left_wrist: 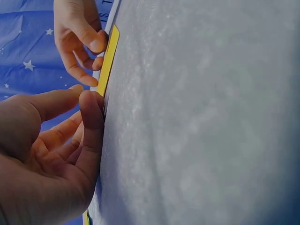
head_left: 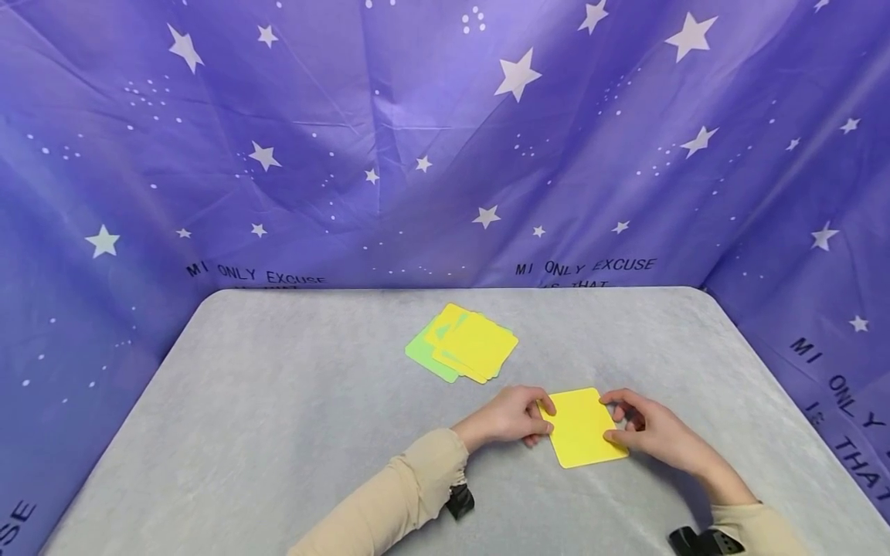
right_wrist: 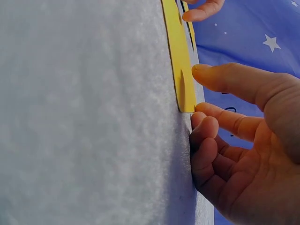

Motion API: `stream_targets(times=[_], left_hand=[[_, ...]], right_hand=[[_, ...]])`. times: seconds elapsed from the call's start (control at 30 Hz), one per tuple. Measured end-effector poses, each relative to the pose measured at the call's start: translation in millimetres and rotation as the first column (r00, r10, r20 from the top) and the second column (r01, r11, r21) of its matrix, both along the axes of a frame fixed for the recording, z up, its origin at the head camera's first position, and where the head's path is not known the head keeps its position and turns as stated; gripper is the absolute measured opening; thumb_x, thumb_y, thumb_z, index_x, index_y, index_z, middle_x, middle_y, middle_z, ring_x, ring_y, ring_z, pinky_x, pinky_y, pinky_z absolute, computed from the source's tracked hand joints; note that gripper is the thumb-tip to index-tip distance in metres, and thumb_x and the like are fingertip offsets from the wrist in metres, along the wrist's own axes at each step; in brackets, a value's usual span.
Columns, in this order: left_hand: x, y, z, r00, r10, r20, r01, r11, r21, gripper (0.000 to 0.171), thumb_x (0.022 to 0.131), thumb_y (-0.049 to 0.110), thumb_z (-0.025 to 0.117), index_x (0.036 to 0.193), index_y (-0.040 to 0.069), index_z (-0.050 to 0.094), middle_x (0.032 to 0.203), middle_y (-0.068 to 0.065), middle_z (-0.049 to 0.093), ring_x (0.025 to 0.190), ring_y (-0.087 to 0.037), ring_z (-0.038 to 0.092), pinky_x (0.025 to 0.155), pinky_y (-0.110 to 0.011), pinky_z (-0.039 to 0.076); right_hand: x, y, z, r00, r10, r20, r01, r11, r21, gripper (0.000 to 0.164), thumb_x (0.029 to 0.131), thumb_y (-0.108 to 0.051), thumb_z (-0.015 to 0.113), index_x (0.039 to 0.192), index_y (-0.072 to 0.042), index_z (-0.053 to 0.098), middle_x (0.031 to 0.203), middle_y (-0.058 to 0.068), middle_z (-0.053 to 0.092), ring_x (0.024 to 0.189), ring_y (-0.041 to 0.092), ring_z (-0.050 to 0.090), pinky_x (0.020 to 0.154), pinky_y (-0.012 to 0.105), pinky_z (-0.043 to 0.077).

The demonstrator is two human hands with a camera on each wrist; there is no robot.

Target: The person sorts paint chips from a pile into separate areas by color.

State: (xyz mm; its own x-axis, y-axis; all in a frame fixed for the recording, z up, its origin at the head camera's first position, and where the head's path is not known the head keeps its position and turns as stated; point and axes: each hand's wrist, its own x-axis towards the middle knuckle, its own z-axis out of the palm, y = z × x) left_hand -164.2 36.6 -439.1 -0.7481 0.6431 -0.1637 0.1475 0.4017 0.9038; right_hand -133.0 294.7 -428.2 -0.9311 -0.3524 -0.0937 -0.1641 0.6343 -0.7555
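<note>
A square yellow card [head_left: 584, 428] with rounded corners lies flat on the table in front of me. At its left edge is my left hand [head_left: 514, 415], index finger and thumb at the border. Close up in the left wrist view, one left fingertip meets the card's near corner while the other stands apart above it. Across from it, my right hand [head_left: 653, 428] has its index fingertip by the upper right corner and its thumb by the right edge. The right thumb [right_wrist: 229, 79] hovers close over the card's surface, its other fingers loosely bent beside the edge.
Farther back on the grey cloth-covered table [head_left: 278, 401] lies a loose, overlapping pile of yellow cards [head_left: 480, 344] and green cards [head_left: 427, 357]. A purple star-printed curtain [head_left: 417, 93] hangs behind the table and along both sides.
</note>
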Motion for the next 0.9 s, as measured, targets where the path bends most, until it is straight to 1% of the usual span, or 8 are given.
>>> stream_targets(times=[0.17, 0.27, 0.4, 0.5, 0.57, 0.73, 0.9], left_hand=[[-1.2, -8.0, -1.5, 1.000, -0.019, 0.004, 0.018, 0.999, 0.049, 0.010, 0.092, 0.004, 0.063, 0.102, 0.001, 0.063, 0.062, -0.001, 0.059, 0.051, -0.010, 0.056, 0.052, -0.021, 0.050], [-3.7, -13.9, -2.4, 1.000, -0.012, 0.010, 0.011, 0.996, 0.088, 0.009, 0.094, 0.003, 0.059, 0.102, 0.000, 0.062, 0.064, -0.002, 0.060, 0.053, -0.010, 0.056, 0.052, -0.022, 0.050], [-7.1, -21.0, -2.4, 1.000, 0.019, 0.024, -0.022, 0.992, 0.126, 0.009, 0.094, 0.000, 0.056, 0.100, -0.001, 0.062, 0.067, -0.004, 0.062, 0.054, -0.011, 0.057, 0.053, -0.024, 0.051], [-9.1, -24.6, 0.1, 0.998, 0.056, 0.042, -0.061, 0.988, 0.143, 0.008, 0.093, 0.000, 0.057, 0.099, -0.002, 0.063, 0.069, -0.007, 0.063, 0.056, -0.012, 0.057, 0.053, -0.025, 0.052], [-11.0, -27.1, 2.0, 0.996, 0.082, 0.043, -0.087, 0.985, 0.148, 0.009, 0.093, -0.001, 0.057, 0.098, -0.003, 0.064, 0.070, -0.010, 0.064, 0.056, -0.013, 0.057, 0.053, -0.025, 0.052], [-18.7, -34.5, 3.2, 0.991, 0.133, 0.013, -0.134, 0.978, 0.160, 0.011, 0.091, -0.004, 0.055, 0.097, -0.005, 0.064, 0.070, -0.014, 0.065, 0.057, -0.016, 0.058, 0.053, -0.026, 0.051], [-27.2, -46.9, 4.6, 0.984, 0.173, -0.039, -0.165, 0.974, 0.153, 0.014, 0.092, -0.004, 0.053, 0.099, -0.005, 0.065, 0.073, -0.014, 0.066, 0.059, -0.018, 0.059, 0.053, -0.026, 0.050]], right_hand=[[1.8, -2.3, -0.4, 1.000, -0.028, -0.012, 0.028, 0.999, -0.027, 0.044, 0.084, -0.009, 0.074, 0.120, 0.004, 0.055, 0.089, 0.007, 0.051, 0.065, 0.009, 0.046, 0.052, 0.024, 0.040], [1.6, -5.5, -2.1, 0.997, -0.040, -0.061, 0.037, 0.998, -0.051, 0.040, 0.084, -0.006, 0.073, 0.118, 0.004, 0.056, 0.088, 0.006, 0.052, 0.065, 0.008, 0.046, 0.052, 0.024, 0.040], [0.1, -12.1, -4.3, 0.991, -0.045, -0.126, 0.034, 0.995, -0.090, 0.036, 0.083, -0.003, 0.074, 0.115, 0.005, 0.058, 0.085, 0.005, 0.053, 0.065, 0.008, 0.047, 0.052, 0.023, 0.039], [-1.7, -16.9, -3.8, 0.989, -0.055, -0.136, 0.040, 0.993, -0.111, 0.035, 0.082, -0.001, 0.074, 0.113, 0.006, 0.059, 0.085, 0.007, 0.054, 0.065, 0.008, 0.048, 0.053, 0.023, 0.040], [-3.8, -20.0, -2.3, 0.990, -0.066, -0.127, 0.053, 0.993, -0.107, 0.035, 0.082, -0.002, 0.074, 0.113, 0.005, 0.060, 0.084, 0.007, 0.054, 0.066, 0.008, 0.048, 0.054, 0.023, 0.041], [-9.4, -28.4, 0.0, 0.991, -0.068, -0.117, 0.055, 0.992, -0.113, 0.035, 0.082, -0.003, 0.074, 0.113, 0.004, 0.061, 0.084, 0.006, 0.057, 0.066, 0.009, 0.050, 0.052, 0.022, 0.041], [-14.8, -39.5, 0.7, 0.993, -0.051, -0.110, 0.034, 0.987, -0.157, 0.034, 0.082, -0.002, 0.074, 0.113, 0.004, 0.061, 0.086, 0.006, 0.059, 0.066, 0.010, 0.050, 0.054, 0.022, 0.042]])
